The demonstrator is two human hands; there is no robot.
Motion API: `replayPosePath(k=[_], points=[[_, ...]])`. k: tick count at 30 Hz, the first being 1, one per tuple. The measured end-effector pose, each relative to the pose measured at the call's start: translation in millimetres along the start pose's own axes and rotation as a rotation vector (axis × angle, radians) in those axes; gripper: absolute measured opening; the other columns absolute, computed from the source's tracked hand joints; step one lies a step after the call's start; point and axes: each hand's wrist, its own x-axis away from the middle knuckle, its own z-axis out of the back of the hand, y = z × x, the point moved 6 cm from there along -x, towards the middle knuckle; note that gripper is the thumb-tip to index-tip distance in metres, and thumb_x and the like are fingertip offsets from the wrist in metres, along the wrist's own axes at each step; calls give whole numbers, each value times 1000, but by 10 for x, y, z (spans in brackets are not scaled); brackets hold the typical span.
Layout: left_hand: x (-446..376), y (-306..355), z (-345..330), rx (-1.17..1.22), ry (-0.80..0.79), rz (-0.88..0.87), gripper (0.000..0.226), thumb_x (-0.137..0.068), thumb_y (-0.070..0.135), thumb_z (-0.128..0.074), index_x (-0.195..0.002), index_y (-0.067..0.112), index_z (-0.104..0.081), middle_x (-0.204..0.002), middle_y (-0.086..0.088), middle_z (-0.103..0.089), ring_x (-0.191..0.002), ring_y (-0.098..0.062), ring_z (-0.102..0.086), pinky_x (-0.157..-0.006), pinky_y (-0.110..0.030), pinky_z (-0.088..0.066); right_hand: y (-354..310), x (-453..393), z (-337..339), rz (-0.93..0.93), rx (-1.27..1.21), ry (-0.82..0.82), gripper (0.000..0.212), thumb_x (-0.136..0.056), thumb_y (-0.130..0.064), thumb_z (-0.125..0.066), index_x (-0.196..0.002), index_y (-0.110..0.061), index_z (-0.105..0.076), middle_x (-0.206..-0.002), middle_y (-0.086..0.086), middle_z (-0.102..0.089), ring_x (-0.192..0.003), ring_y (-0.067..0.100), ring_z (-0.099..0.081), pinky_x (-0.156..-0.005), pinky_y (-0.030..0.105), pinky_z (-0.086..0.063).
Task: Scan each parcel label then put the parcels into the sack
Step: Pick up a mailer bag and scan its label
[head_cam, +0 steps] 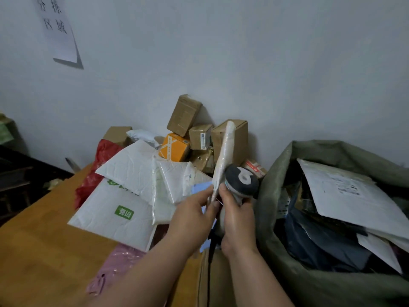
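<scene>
Left hand (190, 220) pinching upright white mailer (222, 165), scanner (241, 181) in right hand (238, 220)

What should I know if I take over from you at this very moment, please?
Left hand pinches a thin white mailer, held on edge.
Right hand grips the scanner, right beside that mailer.
Done: several parcels already lie in the green sack on the right.
Left: sack this mailer once scanned, then work through the white mailers on the table and the cardboard boxes piled against the wall.
</scene>
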Motion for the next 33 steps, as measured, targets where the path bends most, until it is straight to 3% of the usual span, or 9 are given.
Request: replayPosePath(k=[4, 7, 10, 12, 16, 20, 24, 27, 33], points=[[292, 94, 61, 139, -114, -29, 38, -97, 22, -55, -123, 49, -62, -119, 43, -47, -107, 34, -36, -83, 3, -33, -73, 319, 37, 32, -92, 29, 70, -77, -17, -86, -138, -24, -53, -117, -1, -74, -109, 21, -70, -97, 52, -56], [471, 36, 212, 450, -79, 95, 44, -93, 9, -57, -108, 48, -71, -116, 28, -66, -112, 11, -56, -93, -17, -44, -95, 520, 111, 26, -129, 42, 60, -80, -4, -80, -134, -16, -57, -117, 9, -74, -106, 31, -71, -94, 57, -56], [619, -143, 463, 466, 129, 257, 40, -91, 18, -66, -126, 38, -65, -122, 6, -66, -109, -15, -62, -84, -32, -51, -98, 693, 177, 9, -212, 8, 46, -85, 6, -71, -129, -5, -62, -115, 17, -74, -104, 37, -71, -93, 59, -56], [690, -297, 630, 347, 209, 352, 61, -89, 31, -72, -144, 36, -47, -143, 1, -49, -123, -27, -53, -96, -48, -49, -96, 796, 226, 1, -229, -34, 43, -85, 7, -69, -127, -2, -64, -114, 17, -74, -104, 36, -72, -92, 56, -57], [868, -508, 713, 455, 96, 576, 88, -78, 52, -76, -152, 27, -35, -151, -6, -44, -126, -35, -50, -95, -50, -46, -81, 889, 314, -39, -252, -173, 36, -85, 3, -67, -120, -4, -70, -113, 19, -74, -103, 38, -72, -93, 60, -54], [974, -580, 710, 743, 51, 652, 54, -76, 32, -75, -122, 7, -62, -105, -18, -74, -94, -39, -70, -69, -46, -59, -77, 832, 431, -82, -239, -223, 39, -80, -2, -71, -119, -6, -70, -112, 20, -75, -102, 42, -72, -91, 64, -54], [985, -577, 736, 826, 233, 617, 27, -90, 15, -67, -114, 5, -62, -108, -21, -73, -96, -41, -69, -82, -56, -57, -145, 754, 691, -26, -186, -101, 44, -77, -15, -82, -120, -18, -70, -105, 10, -77, -92, 30, -76, -82, 53, -60], [958, -486, 721, 812, 337, 587, 17, -93, 15, -65, -109, 12, -65, -108, -15, -73, -100, -39, -68, -91, -58, -53, -232, 674, 972, 37, -153, 15, 38, -84, -20, -79, -119, -16, -66, -85, 5, -73, -64, 15, -71, -57, 33, -57], [903, -293, 564, 861, 443, 495, 7, -97, 10, -59, -95, 16, -62, -95, -9, -72, -82, -30, -67, -63, -42, -56, -342, 621, 1105, 17, -83, -55, 27, -88, -21, -75, -108, -5, -65, -52, -4, -64, -47, 11, -62, -44, 28, -50]])
